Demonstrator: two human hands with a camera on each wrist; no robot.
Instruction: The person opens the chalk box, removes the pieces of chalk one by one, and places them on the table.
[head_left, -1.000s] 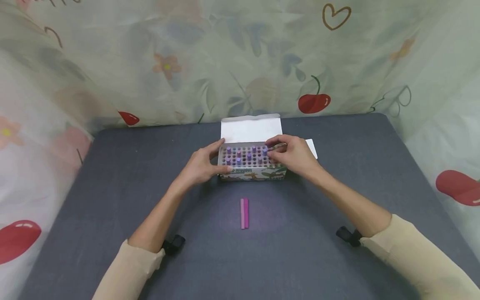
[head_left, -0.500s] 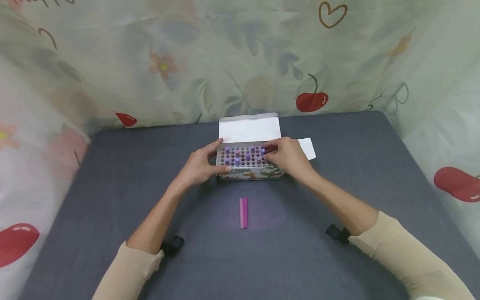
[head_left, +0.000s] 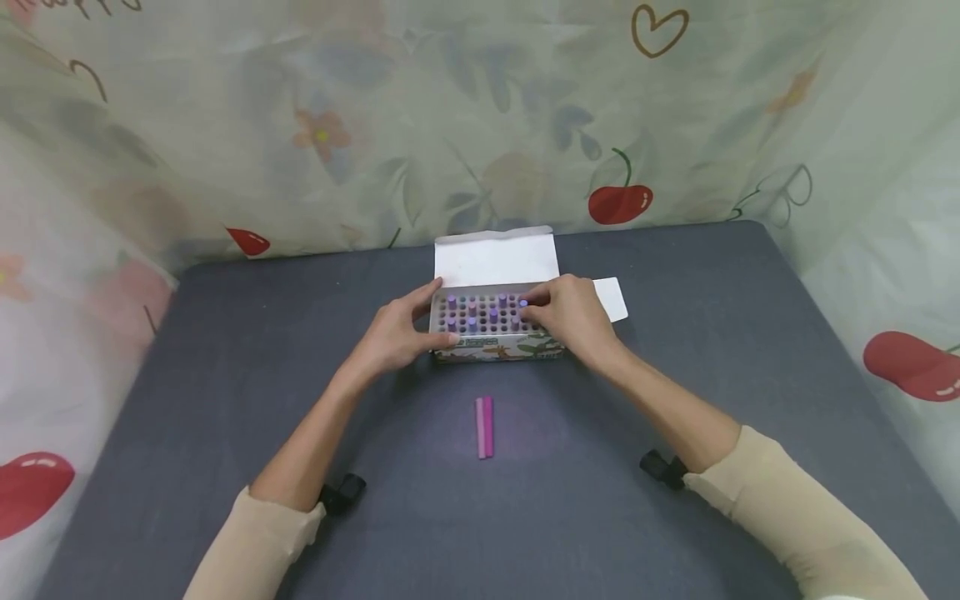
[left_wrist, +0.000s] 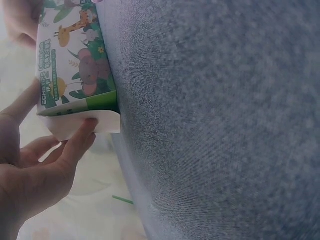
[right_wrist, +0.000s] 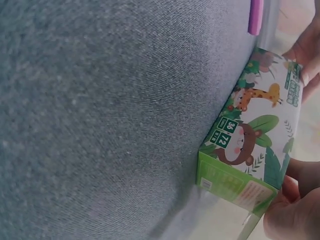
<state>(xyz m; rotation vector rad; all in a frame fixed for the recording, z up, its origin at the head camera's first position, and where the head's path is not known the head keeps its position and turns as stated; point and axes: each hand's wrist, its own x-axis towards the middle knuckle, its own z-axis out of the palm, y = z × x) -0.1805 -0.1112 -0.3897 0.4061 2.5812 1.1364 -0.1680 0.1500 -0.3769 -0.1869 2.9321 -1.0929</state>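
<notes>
An animal-print box (head_left: 497,347) stands with its lid folded back, and purple sticks (head_left: 493,315) poke up from a grid of holes in its top. My left hand (head_left: 397,335) grips the box's left end, thumb at the front edge; in the left wrist view its fingers (left_wrist: 80,137) lie against a white end flap (left_wrist: 107,121). Over the right part of the grid, my right hand (head_left: 573,317) pinches the top of a purple-blue stick (head_left: 523,304) standing in a hole. Its palm hides the box's right end.
Two sticks, a pale pink stick (head_left: 480,427) and a magenta stick (head_left: 488,427), lie side by side on the dark grey table (head_left: 600,508) in front of the box. A printed curtain (head_left: 450,125) hangs behind the table.
My right hand has shifted slightly left and settled at the purple-blue stick, whose top now shows lower between the fingertips. The left hand stays on the box. The whole view has drifted slightly.
</notes>
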